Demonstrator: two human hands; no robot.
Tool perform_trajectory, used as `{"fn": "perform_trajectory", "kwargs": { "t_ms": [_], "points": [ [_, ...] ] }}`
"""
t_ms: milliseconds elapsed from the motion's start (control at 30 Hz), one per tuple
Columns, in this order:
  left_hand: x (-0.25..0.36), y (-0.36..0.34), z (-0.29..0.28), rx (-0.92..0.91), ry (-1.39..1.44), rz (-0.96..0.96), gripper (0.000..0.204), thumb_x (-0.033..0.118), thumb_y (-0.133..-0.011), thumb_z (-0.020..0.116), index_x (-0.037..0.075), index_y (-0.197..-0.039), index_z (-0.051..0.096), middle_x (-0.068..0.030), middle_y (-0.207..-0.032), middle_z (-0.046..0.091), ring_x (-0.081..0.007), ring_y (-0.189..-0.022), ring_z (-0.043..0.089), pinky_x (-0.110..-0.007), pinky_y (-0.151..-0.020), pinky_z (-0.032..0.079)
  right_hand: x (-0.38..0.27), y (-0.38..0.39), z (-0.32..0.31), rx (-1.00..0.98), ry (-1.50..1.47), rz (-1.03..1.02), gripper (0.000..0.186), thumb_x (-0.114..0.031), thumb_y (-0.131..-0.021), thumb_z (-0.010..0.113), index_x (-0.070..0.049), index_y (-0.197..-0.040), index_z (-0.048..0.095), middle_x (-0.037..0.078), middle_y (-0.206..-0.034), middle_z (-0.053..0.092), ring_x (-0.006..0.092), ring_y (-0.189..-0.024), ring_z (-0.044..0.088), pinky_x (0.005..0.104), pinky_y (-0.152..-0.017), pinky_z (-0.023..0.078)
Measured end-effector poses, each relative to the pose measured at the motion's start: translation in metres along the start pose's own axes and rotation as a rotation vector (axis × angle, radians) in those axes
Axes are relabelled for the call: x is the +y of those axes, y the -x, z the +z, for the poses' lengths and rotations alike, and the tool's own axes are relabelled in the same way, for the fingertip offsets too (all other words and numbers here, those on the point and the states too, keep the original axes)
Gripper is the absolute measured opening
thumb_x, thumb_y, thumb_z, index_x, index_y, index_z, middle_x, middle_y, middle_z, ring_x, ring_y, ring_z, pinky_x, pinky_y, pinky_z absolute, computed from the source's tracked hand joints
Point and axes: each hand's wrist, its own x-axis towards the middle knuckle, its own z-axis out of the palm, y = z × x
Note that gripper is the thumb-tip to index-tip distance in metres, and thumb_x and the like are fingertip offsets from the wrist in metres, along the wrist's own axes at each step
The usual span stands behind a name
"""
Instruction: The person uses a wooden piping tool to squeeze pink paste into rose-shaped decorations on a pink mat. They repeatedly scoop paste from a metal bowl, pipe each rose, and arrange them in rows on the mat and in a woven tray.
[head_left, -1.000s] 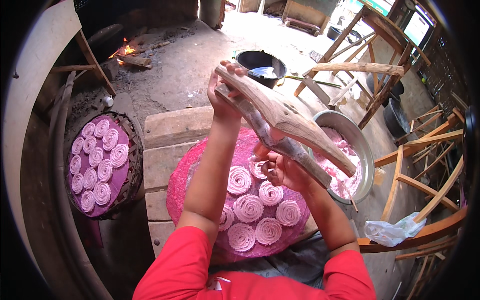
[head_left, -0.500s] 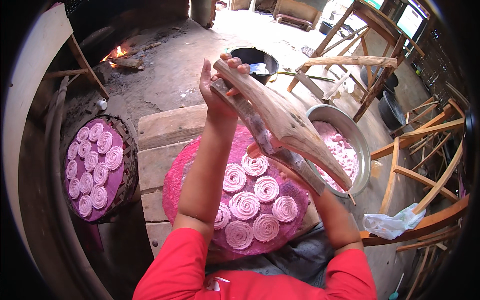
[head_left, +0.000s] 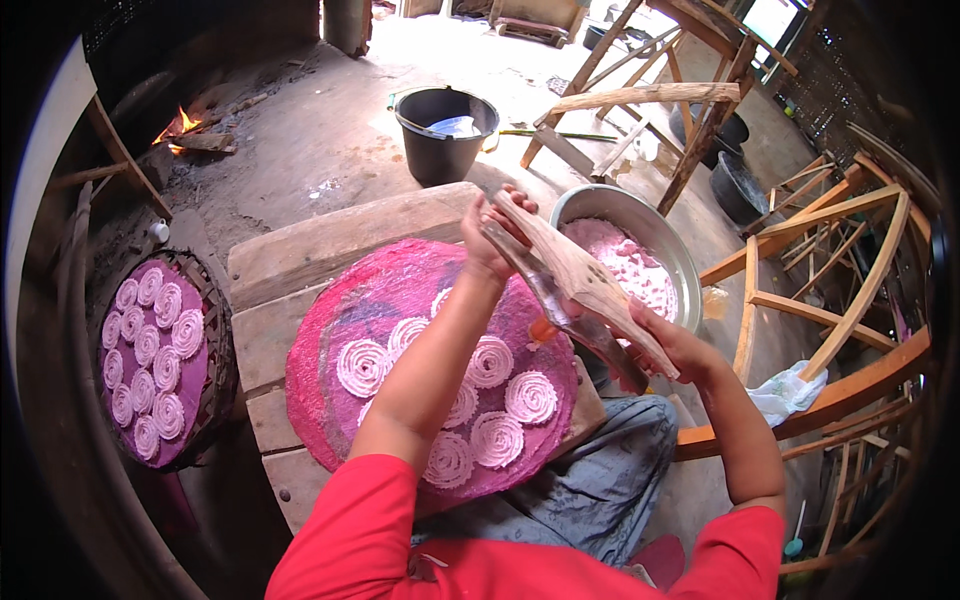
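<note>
Clasping the wooden press (head_left: 588,265) at its far end in the left hand (head_left: 484,242) and near end in the right hand (head_left: 684,346), squeeze evenly, holding the orange nozzle (head_left: 542,330) steady

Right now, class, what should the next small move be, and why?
Probably ease the wooden press slightly left: the left hand and right hand grip it, its orange tip is near the right edge of the round mat, and bare surface shows beside the swirls.

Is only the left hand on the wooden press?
No: the left hand holds the far end of the wooden press, while the right hand holds its near end.
</note>
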Motion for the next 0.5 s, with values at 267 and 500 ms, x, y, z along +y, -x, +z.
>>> {"fn": "perform_trajectory", "kwargs": {
  "t_ms": [267, 500],
  "points": [
    [-0.009, 0.001, 0.039, -0.020, -0.088, 0.066, 0.036, 0.039, -0.093, 0.043, 0.004, -0.095, 0.051, -0.0106, -0.085, 0.054, -0.0276, -0.084, 0.052, -0.038, -0.079, 0.047, -0.015, 0.029, 0.001, -0.088, -0.021, -0.106, 0.059, -0.055, -0.098, 0.037, -0.004, -0.121, 0.054, 0.013, -0.086, 0.066, 0.0195, -0.069, 0.067, 0.0323, -0.057, 0.055],
    [-0.010, -0.004, 0.058, -0.029, -0.079, 0.080, 0.039, 0.041, -0.093, 0.039, 0.003, -0.094, 0.051, -0.0110, -0.080, 0.053, -0.0281, -0.080, 0.052, -0.039, -0.076, 0.046, -0.022, 0.033, 0.011, 0.047, 0.075, -0.171, 0.064, -0.057, -0.095, 0.042, 0.003, -0.098, 0.064, 0.012, -0.072, 0.066, 0.0182, -0.058, 0.065, 0.0293, -0.054, 0.053]
  ]
}}
